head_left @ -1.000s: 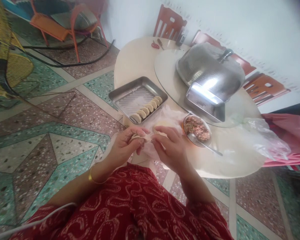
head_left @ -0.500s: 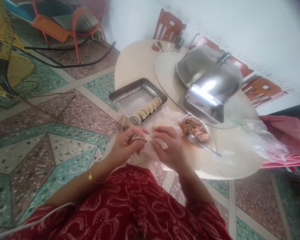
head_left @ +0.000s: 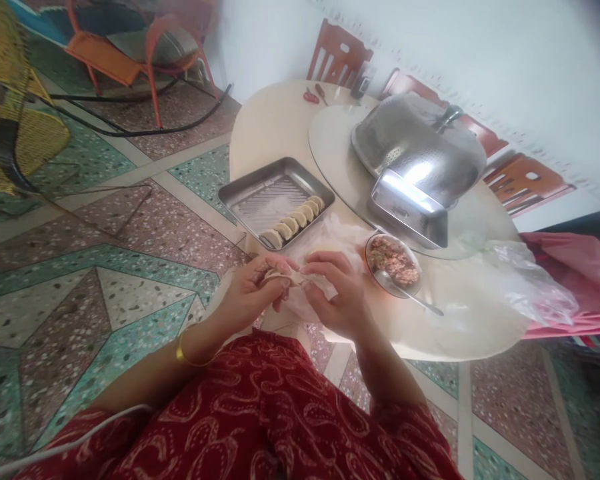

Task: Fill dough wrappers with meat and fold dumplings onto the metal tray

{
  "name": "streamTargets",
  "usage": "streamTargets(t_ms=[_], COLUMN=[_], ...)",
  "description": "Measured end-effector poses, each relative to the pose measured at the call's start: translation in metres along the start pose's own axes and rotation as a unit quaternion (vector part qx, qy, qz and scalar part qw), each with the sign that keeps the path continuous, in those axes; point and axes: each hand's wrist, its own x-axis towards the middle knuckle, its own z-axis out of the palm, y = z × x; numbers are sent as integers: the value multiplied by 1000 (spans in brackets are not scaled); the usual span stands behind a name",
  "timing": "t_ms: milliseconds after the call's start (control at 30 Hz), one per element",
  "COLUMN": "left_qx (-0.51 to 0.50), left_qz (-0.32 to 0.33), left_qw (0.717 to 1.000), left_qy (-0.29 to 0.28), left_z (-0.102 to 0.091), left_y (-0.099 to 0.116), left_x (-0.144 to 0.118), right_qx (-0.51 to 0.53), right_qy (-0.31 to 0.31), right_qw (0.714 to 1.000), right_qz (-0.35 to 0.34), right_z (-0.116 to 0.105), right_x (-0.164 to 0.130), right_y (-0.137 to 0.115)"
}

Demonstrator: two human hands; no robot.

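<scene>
1. No readable writing or brand shows anywhere.
2. The left hand [head_left: 247, 293] and right hand [head_left: 337, 293] pinch one dumpling [head_left: 280, 275] between their fingertips, at the table's [head_left: 460, 320] near edge.
3. The tray [head_left: 260, 193] of folded dumplings overhangs the left rim; the filling bowl [head_left: 394, 263] sits right of the hands.
4. Open floor lies left.

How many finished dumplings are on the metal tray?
5, in one overlapping row along the near-right edge of the tray, from to. Blur could hide another. One more dumpling sits unfinished between both hands.
</scene>
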Motion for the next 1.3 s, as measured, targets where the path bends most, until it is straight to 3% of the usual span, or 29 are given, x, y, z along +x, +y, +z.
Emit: streamTargets(t_ms=[400,667,1000,1133,1300], left_qx=[-5,29,70,90,79], left_qz=[2,-8,-31,-38,-24], left_qw=[1000,999,997,995,997], left_qy=[-10,-22,-16,-10,3], left_z=[3,4,4,4,7], left_y=[3,5,2,0,0], left_x=[-1,-4,-3,-3,-1], right_qx=[-65,7,79,68,7], right_qy=[-6,11,-51,-60,-47], right_qw=[997,998,990,992,999], right_qz=[-36,57,105,85,-4], right_z=[-2,0,0,-1,-3], right_x=[-1,1,5,3,4], right_y=[-1,2,-1,-1,-5])
